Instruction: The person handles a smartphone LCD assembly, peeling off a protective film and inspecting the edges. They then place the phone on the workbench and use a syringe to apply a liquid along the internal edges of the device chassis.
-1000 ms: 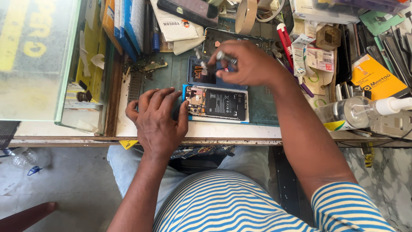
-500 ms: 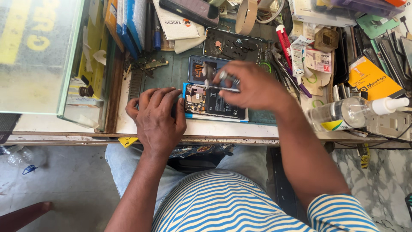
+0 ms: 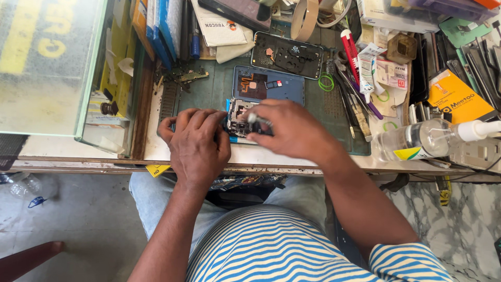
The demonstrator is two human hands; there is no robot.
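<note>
From the head camera, looking straight down: the opened phone (image 3: 241, 121) lies at the near edge of the green mat (image 3: 318, 112) on the worktop (image 3: 156, 149), its circuit side up, mostly covered by both hands. The left hand (image 3: 197, 142) rests palm-down with fingers curled together, pressing on the phone's left end to steady it. The right hand (image 3: 292, 128) comes over the phone's right half, fingers pinched together on a small silvery tool (image 3: 257, 119) — probably tweezers or a driver tip, though it is too small to be sure. Just beyond the phone sits a blue back cover (image 3: 269, 86), and beyond that a dark phone frame (image 3: 287, 55). To the right, a red-handled tool (image 3: 349, 49) lies among other tools, and a clear spray bottle (image 3: 422, 141) lies on its side near the worktop's edge.
</note>
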